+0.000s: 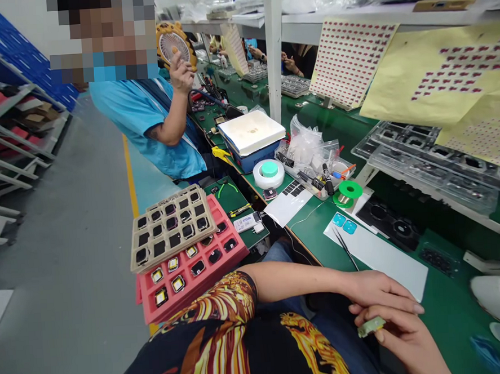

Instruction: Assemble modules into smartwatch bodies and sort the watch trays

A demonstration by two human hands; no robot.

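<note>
My right hand (pixel 401 336) pinches a small green circuit board (pixel 371 326) low at the lower right, above my lap. My left hand (pixel 379 295) reaches across from the left, its fingers lying over my right hand, right beside the board. Whether it grips the board I cannot tell. Just beyond my hands, a pair of fine tweezers (pixel 346 249) lies on a white sheet (pixel 384 260) on the green bench mat (pixel 444 316). Two small teal pads (pixel 344 223) sit at the sheet's far end.
To my left, a beige tray (pixel 170 228) rests on a pink foam tray (pixel 191 267), both holding small dark parts. A green solder spool (pixel 347 193), tape roll (pixel 269 173) and parts box (pixel 312 172) stand ahead. A co-worker (pixel 152 114) in blue holds a small fan (pixel 176 47).
</note>
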